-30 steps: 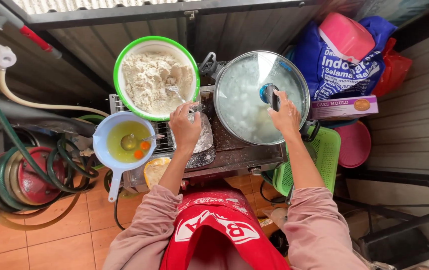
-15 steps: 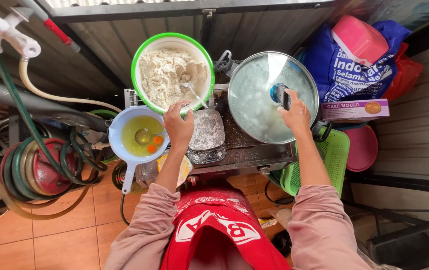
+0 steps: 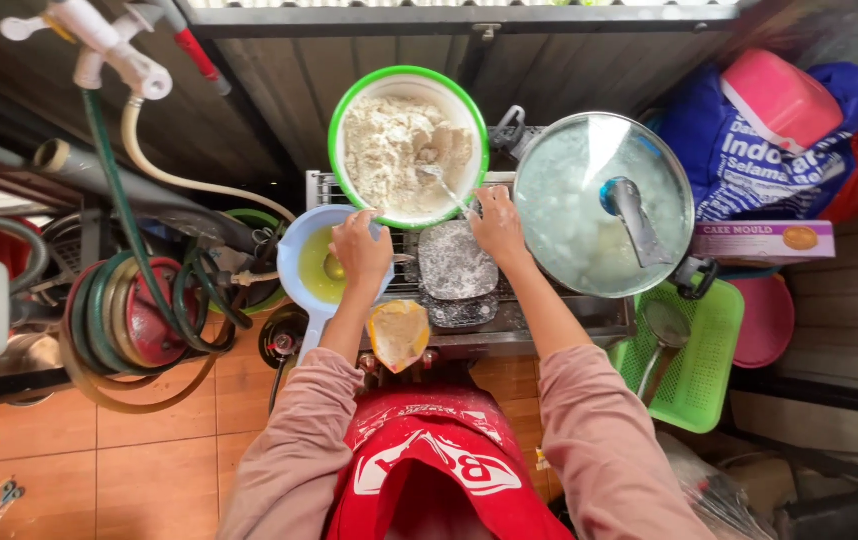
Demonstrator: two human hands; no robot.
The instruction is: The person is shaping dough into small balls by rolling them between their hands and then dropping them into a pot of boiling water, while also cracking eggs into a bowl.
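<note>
- Red cap [image 3: 439, 470], at 6 o'clock: worn by the person and seen from above; pink sleeves run up from either side of it.
- Yellow-filled bag [image 3: 398, 333], just above the cap: it lies at the near edge of the stove top [image 3: 549, 318], between the two forearms.
- Left hand [image 3: 361, 250], at 10 o'clock of the bag: it rests palm down over the rim of the pale blue dipper [image 3: 311, 268], fingers curled onto that rim; whether they clamp it cannot be told. The dipper holds yellow liquid and a spoon.
- Floured flat pan [image 3: 457, 262], centre: it sits on the stove between the two hands.
- Right hand [image 3: 497, 222], at 1 o'clock of the pan: fingers pressed together around the handle of a spoon [image 3: 446, 187], whose bowl lies in the flour.
- Green-rimmed bowl [image 3: 407, 146], at 12 o'clock: filled with lumpy white flour, touching the dipper's far edge and standing just beside the lidded pot.
- Glass lid [image 3: 604, 205], at 2 o'clock: it covers a large pot; its blue-and-grey knob points toward 5 o'clock.
- Green basket [image 3: 699, 360], at 4 o'clock: it holds a ladle, below the stove's right end.
- Coiled hoses [image 3: 139, 320], at 9 o'clock: green and tan loops over a red disc, above the orange floor tiles.
- Blue sack [image 3: 749, 160] and pink lid, at 2 o'clock, farthest right: a flat cardboard box lies against them.
</note>
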